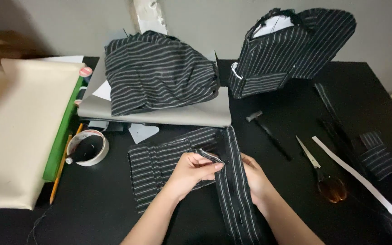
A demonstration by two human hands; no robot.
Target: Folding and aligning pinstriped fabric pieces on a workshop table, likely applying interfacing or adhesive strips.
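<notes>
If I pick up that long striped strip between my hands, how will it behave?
Probably floppy: the striped strip already bends and folds where the left hand pinches it. Likely light, being thin cloth. It shouldn't roll or slide much on the black table.

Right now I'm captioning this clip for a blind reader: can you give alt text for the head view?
Two bare hands, left hand and right hand, pinch a folded strip of black pinstriped fabric on a black table. Scissors, a small hammer and a tape roll lie around them.
</notes>
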